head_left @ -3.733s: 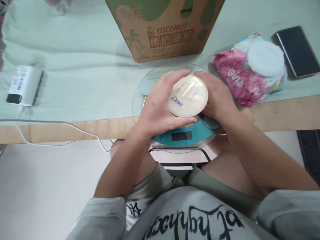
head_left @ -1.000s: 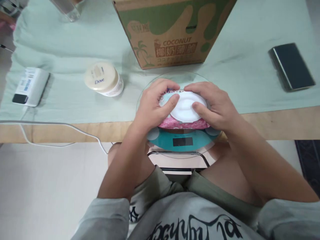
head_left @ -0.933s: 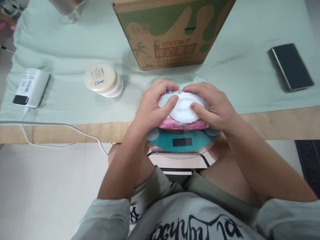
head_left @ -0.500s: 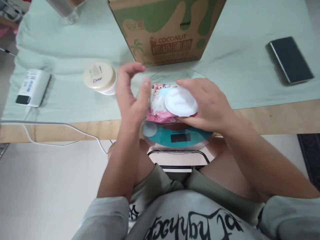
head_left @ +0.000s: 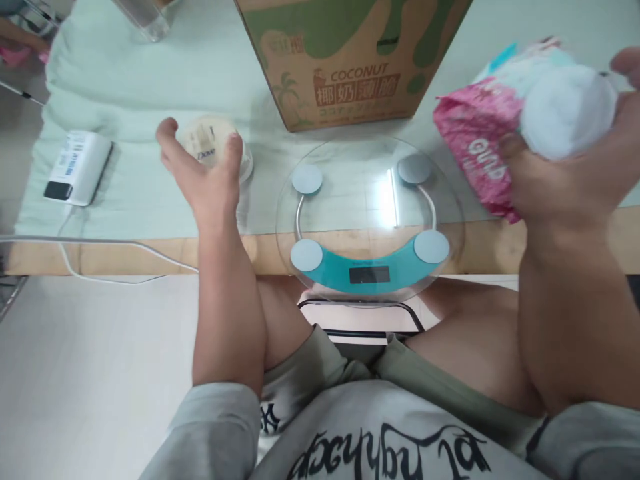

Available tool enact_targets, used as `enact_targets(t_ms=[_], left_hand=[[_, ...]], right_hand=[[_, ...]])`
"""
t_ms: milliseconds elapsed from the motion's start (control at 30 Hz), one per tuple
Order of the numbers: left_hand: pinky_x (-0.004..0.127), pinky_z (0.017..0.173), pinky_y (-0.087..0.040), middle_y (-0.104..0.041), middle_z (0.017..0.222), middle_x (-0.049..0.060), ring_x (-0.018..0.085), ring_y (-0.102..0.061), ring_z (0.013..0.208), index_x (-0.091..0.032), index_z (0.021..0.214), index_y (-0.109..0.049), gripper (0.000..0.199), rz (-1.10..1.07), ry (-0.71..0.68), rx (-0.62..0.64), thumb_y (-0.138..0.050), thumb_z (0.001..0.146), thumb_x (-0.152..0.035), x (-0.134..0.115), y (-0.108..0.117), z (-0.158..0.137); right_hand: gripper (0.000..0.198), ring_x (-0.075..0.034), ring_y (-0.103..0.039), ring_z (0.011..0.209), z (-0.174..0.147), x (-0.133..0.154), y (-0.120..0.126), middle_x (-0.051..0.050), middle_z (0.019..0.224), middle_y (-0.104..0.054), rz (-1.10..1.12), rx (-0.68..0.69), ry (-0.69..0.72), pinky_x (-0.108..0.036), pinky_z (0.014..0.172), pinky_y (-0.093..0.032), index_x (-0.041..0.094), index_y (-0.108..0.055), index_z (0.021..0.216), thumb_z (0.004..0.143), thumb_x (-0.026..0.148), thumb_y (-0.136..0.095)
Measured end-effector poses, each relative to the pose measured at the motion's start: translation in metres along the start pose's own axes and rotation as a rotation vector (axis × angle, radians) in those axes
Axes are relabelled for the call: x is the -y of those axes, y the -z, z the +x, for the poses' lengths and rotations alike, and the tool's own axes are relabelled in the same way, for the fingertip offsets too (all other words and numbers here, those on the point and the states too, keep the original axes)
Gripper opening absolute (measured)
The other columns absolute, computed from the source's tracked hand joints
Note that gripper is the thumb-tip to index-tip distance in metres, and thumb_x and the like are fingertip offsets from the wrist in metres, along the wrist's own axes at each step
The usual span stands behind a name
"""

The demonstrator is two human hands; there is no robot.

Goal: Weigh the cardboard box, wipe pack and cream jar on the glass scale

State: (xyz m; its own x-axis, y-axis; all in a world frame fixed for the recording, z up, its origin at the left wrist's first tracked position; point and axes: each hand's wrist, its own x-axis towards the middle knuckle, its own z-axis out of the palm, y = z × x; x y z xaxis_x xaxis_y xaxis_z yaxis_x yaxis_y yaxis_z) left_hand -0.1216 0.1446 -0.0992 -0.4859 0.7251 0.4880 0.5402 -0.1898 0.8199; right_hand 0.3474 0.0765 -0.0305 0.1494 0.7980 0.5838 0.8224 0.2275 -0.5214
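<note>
Head view: round glass scale (head_left: 370, 207) in the middle, wipes pack (head_left: 493, 133) on its right, Dove tub (head_left: 207, 140) on its left.
Under the scale runs the counter (head_left: 485, 250), its pale green cloth (head_left: 120, 93) stopping short of the wooden front edge, past which the scale juts. Just behind the scale stands a printed cardboard box (head_left: 355, 67). Right of the scale is the wipes pack, the right hand's (head_left: 570, 180) fingers clamped on it. Left of the scale sits the tub, the left hand's (head_left: 205, 183) fingers spread apart about its lid; whether they touch it cannot be told. Farther left of the scale lies a white power bank (head_left: 80, 167) with a dark end.
</note>
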Motion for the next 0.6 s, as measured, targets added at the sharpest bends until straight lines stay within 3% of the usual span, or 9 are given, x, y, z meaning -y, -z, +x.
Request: enact_targets(t_ms=[133, 200, 267, 333, 433, 533, 600], left_hand=[[0.06, 0.139, -0.005, -0.036, 0.145, 0.001, 0.032, -0.02, 0.145, -0.032, 0.13, -0.031, 0.118, 0.021, 0.051, 0.086, -0.111, 0.045, -0.039, 0.016, -0.002, 0.008], [0.063, 0.138, -0.007, -0.037, 0.143, 0.0, 0.032, -0.022, 0.141, -0.032, 0.126, -0.033, 0.121, 0.036, 0.067, 0.057, -0.113, 0.036, -0.039, 0.016, -0.001, 0.009], [0.063, 0.135, -0.015, -0.039, 0.143, 0.001, 0.031, -0.028, 0.136, -0.03, 0.126, -0.038, 0.124, 0.036, -0.001, 0.034, -0.113, 0.03, -0.048, 0.008, 0.001, 0.007], [0.06, 0.129, -0.028, -0.041, 0.141, 0.003, 0.03, -0.037, 0.13, -0.027, 0.131, -0.042, 0.125, -0.017, -0.185, 0.061, -0.108, 0.032, -0.066, -0.01, 0.003, 0.0], [0.054, 0.115, -0.048, -0.045, 0.142, 0.002, 0.028, -0.05, 0.127, -0.03, 0.139, -0.048, 0.116, -0.145, -0.446, 0.214, -0.096, 0.047, -0.082, -0.051, 0.002, -0.017], [0.05, 0.118, -0.052, -0.047, 0.148, 0.002, 0.028, -0.054, 0.135, -0.037, 0.146, -0.049, 0.097, -0.282, -0.504, 0.448, -0.089, 0.068, -0.077, -0.098, -0.007, -0.045], [0.05, 0.117, -0.054, -0.054, 0.145, 0.006, 0.03, -0.057, 0.135, -0.034, 0.147, -0.049, 0.1, -0.333, -0.525, 0.558, -0.087, 0.067, -0.08, -0.124, -0.017, -0.067]], right_hand=[[0.09, -0.046, -0.053, 0.134, -0.001, -0.026, -0.012, -0.021, 0.137, -0.056, -0.355, 0.008, -0.212, -0.07, 0.118, -0.039, 0.02, -0.057, 0.145, 0.073, 0.065, -0.086], [0.094, -0.052, -0.04, 0.144, -0.006, -0.015, -0.017, -0.026, 0.147, -0.047, -0.339, 0.036, -0.124, -0.076, 0.122, -0.029, 0.015, -0.054, 0.15, 0.074, 0.06, -0.086], [0.083, -0.047, -0.04, 0.146, -0.013, 0.007, -0.023, -0.025, 0.151, -0.045, -0.235, 0.074, 0.061, -0.071, 0.125, -0.031, 0.015, -0.052, 0.15, 0.082, 0.055, -0.078], [0.066, -0.037, -0.049, 0.141, -0.021, 0.03, -0.032, -0.021, 0.147, -0.051, -0.106, 0.168, 0.227, -0.061, 0.126, -0.04, 0.015, -0.054, 0.146, 0.091, 0.049, -0.065], [0.055, -0.03, -0.055, 0.138, -0.034, 0.052, -0.049, -0.015, 0.146, -0.057, -0.031, 0.323, 0.319, -0.053, 0.122, -0.05, 0.017, -0.056, 0.142, 0.093, 0.042, -0.056], [0.05, -0.027, -0.061, 0.131, -0.041, 0.055, -0.06, -0.011, 0.142, -0.061, -0.03, 0.435, 0.306, -0.049, 0.112, -0.058, 0.019, -0.057, 0.141, 0.093, 0.03, -0.049], [0.051, -0.026, -0.064, 0.126, -0.042, 0.051, -0.062, -0.011, 0.138, -0.064, -0.04, 0.485, 0.271, -0.049, 0.108, -0.06, 0.02, -0.059, 0.14, 0.091, 0.021, -0.044]])
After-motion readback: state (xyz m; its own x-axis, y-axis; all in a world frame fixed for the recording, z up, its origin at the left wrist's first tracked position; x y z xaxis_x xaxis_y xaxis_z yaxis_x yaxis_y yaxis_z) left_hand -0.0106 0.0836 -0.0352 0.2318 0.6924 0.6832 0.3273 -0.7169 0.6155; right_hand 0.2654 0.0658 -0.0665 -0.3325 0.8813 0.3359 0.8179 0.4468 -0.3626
